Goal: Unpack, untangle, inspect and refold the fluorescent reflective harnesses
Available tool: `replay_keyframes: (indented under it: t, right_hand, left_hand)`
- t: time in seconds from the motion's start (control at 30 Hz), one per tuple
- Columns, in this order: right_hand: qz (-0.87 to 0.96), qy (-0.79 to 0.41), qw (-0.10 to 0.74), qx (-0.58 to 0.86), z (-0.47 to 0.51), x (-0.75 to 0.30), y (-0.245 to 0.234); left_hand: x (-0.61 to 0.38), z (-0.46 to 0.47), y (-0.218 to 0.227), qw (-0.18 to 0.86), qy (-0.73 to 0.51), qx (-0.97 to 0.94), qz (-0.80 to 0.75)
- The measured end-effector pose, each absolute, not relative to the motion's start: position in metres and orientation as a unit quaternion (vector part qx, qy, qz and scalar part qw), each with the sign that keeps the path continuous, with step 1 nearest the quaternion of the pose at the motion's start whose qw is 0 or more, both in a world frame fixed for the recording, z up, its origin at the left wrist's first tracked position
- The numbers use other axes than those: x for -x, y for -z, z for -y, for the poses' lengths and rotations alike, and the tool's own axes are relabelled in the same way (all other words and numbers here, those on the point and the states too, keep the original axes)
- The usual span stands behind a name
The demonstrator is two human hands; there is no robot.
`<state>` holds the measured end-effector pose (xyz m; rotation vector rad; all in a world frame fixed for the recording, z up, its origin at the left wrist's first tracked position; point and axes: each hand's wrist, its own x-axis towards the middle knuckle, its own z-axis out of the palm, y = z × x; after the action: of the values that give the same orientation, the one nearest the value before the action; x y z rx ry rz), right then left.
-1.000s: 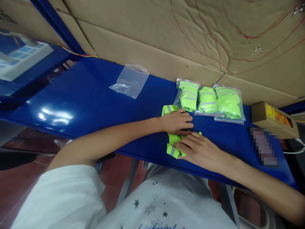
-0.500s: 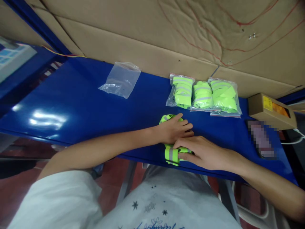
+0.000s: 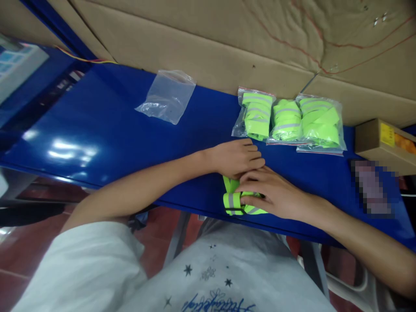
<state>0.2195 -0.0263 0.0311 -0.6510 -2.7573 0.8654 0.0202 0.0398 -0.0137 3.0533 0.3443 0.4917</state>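
a yellow-green strap being gathered under two hands

the yellow-green strap, banded with grey, lies bunched near the front edge of the blue tabletop, with a thin black bar across its near end. the step in hand looks like folding or winding the strap into a compact bundle. the right hand has its thumb and forefinger clamped on the bunched near part. the left hand is curled palm down over the far part, against the right hand's fingers; whether it grips anything cannot be told. a next move would seem to call for a firm pinch on the folds, so that the layers do not spring loose.

beyond the hands, by the cardboard panel, sit a left packet, a middle packet and a right packet, each holding similar banded material. a see-through plastic bag lies flat farther left.

much of the strap is hidden beneath the hands, so its length and fold count are unclear. the object at the right is pixelated, the brown box beside it is cut off by the frame, and the pale device at the left is cropped and blurred.
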Motion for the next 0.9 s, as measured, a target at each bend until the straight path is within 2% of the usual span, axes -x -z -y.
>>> replay_keyframes:
  t: [0.13, 0.23, 0.43, 0.77, 0.9]
  right_hand:
    - [0.975, -0.021, 0.112, 0.188, 0.027, -0.216, -0.024]
    - [0.978, 0.074, 0.110, 0.163, 0.033, -0.217, -0.022]
    - [0.974, 0.066, 0.121, 0.181, 0.063, -0.227, -0.018]
    - [0.966, 0.125, 0.102, 0.203, 0.074, -0.229, -0.001]
    - [0.965, 0.100, 0.085, 0.225, 0.073, -0.224, 0.001]
  left_hand:
    - [-0.016, -0.047, 0.023, 0.006, -0.197, -0.969, -0.148]
    - [-0.015, -0.050, 0.024, 0.074, -0.189, -0.965, -0.167]
    - [-0.015, -0.053, 0.020, 0.224, -0.209, -0.934, -0.185]
    - [-0.015, -0.056, 0.020, 0.274, -0.217, -0.917, -0.191]
    - [-0.016, -0.056, 0.022, 0.284, -0.229, -0.911, -0.191]
